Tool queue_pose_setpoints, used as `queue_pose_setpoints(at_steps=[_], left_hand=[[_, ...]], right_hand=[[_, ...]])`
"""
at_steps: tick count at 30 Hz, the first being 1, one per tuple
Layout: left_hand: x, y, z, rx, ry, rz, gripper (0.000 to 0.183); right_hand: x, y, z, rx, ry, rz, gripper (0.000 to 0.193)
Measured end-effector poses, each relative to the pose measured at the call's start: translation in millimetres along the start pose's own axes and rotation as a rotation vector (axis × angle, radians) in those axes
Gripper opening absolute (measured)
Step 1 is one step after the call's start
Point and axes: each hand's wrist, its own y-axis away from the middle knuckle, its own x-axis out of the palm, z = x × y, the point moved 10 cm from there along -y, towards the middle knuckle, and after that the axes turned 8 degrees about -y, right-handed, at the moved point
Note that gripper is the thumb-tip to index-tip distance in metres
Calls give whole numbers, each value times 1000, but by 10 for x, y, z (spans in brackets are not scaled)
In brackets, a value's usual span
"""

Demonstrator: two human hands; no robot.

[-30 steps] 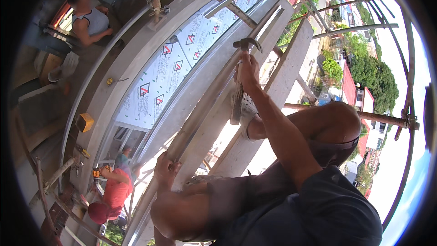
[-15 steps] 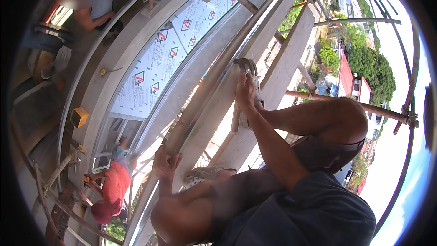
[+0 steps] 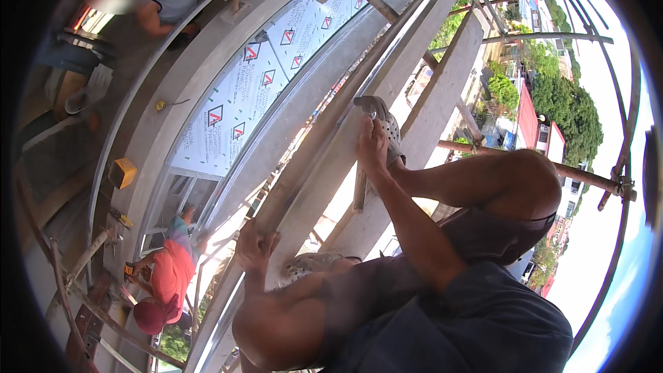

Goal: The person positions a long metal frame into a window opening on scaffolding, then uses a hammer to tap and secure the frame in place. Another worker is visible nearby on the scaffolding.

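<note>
A grey plank [image 3: 333, 171] lies beside narrower brown timber [image 3: 289, 188]; there the left hand [image 3: 255, 245] rests half-curled, any hold unclear. The right hand [image 3: 372, 144] grips a claw hammer [image 3: 368, 103] near the plank: dark curved head, straight brownish handle.

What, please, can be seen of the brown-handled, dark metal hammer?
The hammer has a dark grey, metal-looking head with a curved end and a straight, brownish, wooden-looking handle. The person's bare right hand grips it just below the head, partly hiding the handle. Head uppermost in view, it overlaps a grey perforated shoe; contact there is unclear.
</note>
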Motion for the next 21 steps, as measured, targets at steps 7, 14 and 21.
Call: queue_pose_setpoints(at_steps=[7, 14, 21], left_hand=[[-73, -29, -54, 77, -32, -63, 43], [84, 101, 134, 70, -70, -14, 52], [-5, 138, 133, 68, -81, -50, 53]], right_hand=[[0, 27, 66, -45, -69, -79, 49], [22, 37, -212, -9, -75, -40, 47], [121, 150, -27, -39, -14, -1, 47]])
